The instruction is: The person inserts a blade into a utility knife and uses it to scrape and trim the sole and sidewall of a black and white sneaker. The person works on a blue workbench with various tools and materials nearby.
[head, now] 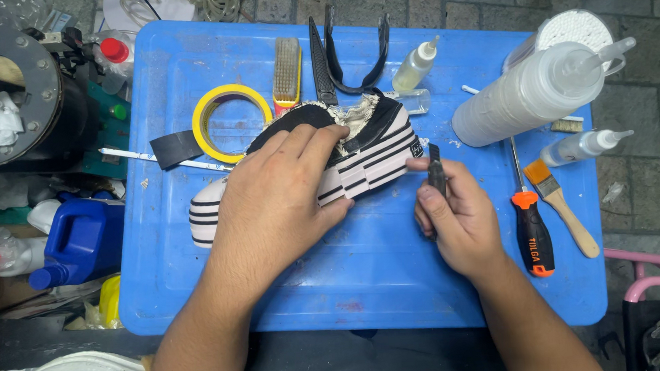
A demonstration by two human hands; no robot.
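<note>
At centre of the blue tray (199, 293), left hand (274, 200) clamps a striped platform shoe (374, 156) on its side, palm over the upper. Right hand (454, 216), at 3 o'clock from it, pinches a thin dark blade (436, 170) at the heel. Sole looks stiff, rubbery, probably light (frayed fabric edge is soft); grip the sole sidewall.

A blue tabletop (199, 293) carries a roll of yellow tape (205, 117), a wooden brush (287, 72), a small squeeze bottle (415, 67), a large white nozzle bottle (527, 93), an orange-and-black screwdriver (533, 230) and a wooden-handled paintbrush (560, 203). To the left, off the tabletop, stands a blue jug (81, 239).
</note>
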